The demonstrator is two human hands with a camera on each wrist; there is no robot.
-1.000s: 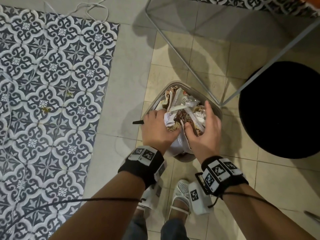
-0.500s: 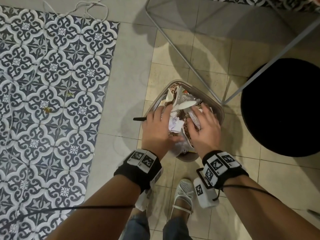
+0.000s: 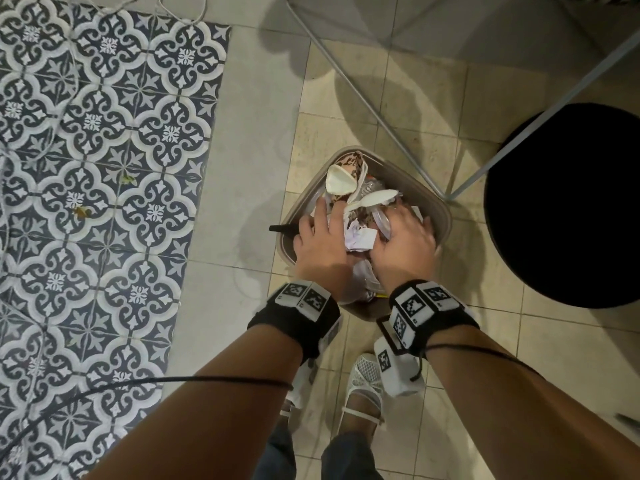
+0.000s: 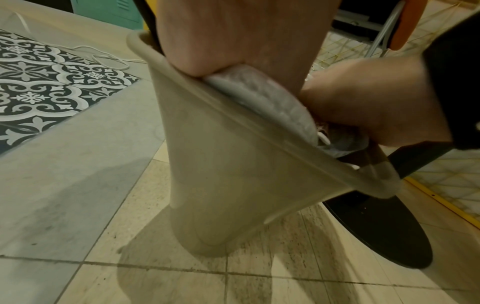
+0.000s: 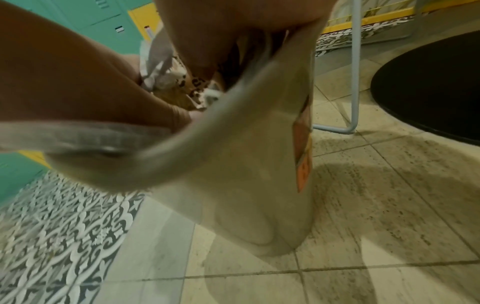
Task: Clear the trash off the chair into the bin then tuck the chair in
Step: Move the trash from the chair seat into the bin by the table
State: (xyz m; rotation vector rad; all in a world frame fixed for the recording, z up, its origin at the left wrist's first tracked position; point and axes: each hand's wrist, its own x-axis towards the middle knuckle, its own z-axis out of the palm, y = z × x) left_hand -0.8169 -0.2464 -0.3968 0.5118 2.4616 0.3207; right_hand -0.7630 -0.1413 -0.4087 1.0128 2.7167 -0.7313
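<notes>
A beige bin (image 3: pixel 440 210) stands on the floor between my feet and the chair, packed with trash (image 3: pixel 358 233): crumpled paper, clear plastic and a patterned wrapper. My left hand (image 3: pixel 320 233) lies flat on the left side of the pile, fingers straight. Over the right side, my right hand (image 3: pixel 407 233) presses down with spread fingers. In the left wrist view the bin (image 4: pixel 221 164) has a grey plastic piece (image 4: pixel 259 98) wedged under my palm at its rim. The chair's grey metal legs (image 3: pixel 377 123) stand just behind the bin; its seat shows as an orange edge (image 4: pixel 405 24).
A black round pedestal base (image 3: pixel 568 202) lies on the floor right of the bin. A black stick (image 3: pixel 278 228) pokes out over the bin's left rim. Patterned tiles (image 3: pixel 104 168) with a white cord (image 3: pixel 180 8) cover the left. Teal lockers (image 5: pixel 78 18) stand beyond.
Both hands went from clutching the wad of trash to lying flat on it, and they have sunk a little lower and further over the bin. The trash sits more compressed.
</notes>
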